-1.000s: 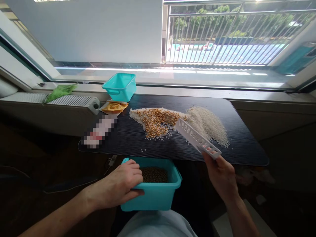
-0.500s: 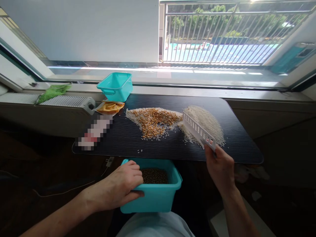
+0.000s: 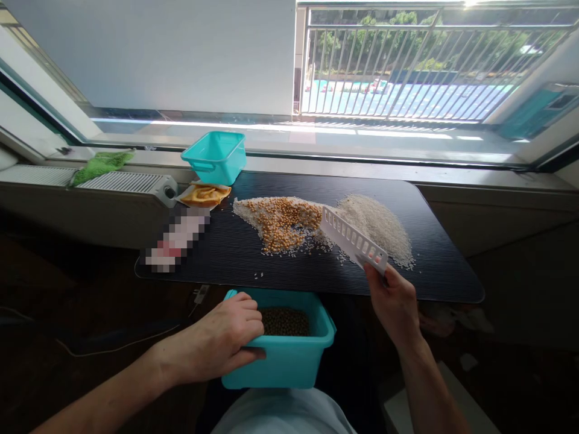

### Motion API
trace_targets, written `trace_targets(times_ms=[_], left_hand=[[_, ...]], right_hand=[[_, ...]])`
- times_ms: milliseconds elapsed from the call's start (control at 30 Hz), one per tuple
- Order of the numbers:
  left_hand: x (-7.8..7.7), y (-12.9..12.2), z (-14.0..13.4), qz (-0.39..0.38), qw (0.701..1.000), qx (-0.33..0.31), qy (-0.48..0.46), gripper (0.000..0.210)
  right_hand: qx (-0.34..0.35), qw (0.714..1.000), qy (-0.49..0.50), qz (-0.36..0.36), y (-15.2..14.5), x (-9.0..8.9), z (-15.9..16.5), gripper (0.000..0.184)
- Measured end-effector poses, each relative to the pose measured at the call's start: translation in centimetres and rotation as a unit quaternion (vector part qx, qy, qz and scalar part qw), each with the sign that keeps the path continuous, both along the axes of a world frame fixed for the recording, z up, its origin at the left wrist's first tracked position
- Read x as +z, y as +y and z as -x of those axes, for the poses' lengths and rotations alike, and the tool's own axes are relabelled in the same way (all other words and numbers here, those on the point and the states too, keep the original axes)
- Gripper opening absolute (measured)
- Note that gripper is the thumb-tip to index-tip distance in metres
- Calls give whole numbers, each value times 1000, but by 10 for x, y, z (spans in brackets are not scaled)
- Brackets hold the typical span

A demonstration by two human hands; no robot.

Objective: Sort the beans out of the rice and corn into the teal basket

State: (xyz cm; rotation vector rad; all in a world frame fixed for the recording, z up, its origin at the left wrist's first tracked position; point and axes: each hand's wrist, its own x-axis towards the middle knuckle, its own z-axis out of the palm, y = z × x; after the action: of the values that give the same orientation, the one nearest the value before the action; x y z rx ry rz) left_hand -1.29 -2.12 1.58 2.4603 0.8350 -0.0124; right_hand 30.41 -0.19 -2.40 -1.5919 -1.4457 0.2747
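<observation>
With my right hand I grip one end of a white slotted plastic strip, its slots facing me. The strip stands tilted on edge at the border between a heap of white rice and a spread of yellow soybeans mixed with rice. My left hand is closed round the near left rim of a turquoise bin, held below the table edge near my body. Small brown-green beans or grains lie inside this bin; their exact kind is unclear.
The dark table ends just above the bin. A second turquoise bin stands at its back left, by an orange-and-white packet and a blurred-out item. A green cloth lies on the radiator.
My right hand has moved left with the slotted strip, whose far end now reaches the soybeans' right edge. The left hand keeps its hold on the bin.
</observation>
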Motion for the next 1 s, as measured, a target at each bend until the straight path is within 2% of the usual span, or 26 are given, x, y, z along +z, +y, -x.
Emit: trace_targets(times_ms=[467, 667, 833, 1000], left_hand=[[-2, 4, -2, -25, 1000, -9, -4, 20], [2, 4, -1, -21, 1000, -11, -11, 20], [5, 5, 0, -35, 999, -18, -14, 19], [9, 3, 6, -29, 1000, -7, -7, 18]], right_hand=[[13, 994, 104, 33, -3, -11, 0, 26], [48, 989, 127, 56, -18, -2, -6, 26], [136, 979, 134, 75, -24, 6, 1, 25], [213, 962, 143, 99, -18, -4, 18, 26]])
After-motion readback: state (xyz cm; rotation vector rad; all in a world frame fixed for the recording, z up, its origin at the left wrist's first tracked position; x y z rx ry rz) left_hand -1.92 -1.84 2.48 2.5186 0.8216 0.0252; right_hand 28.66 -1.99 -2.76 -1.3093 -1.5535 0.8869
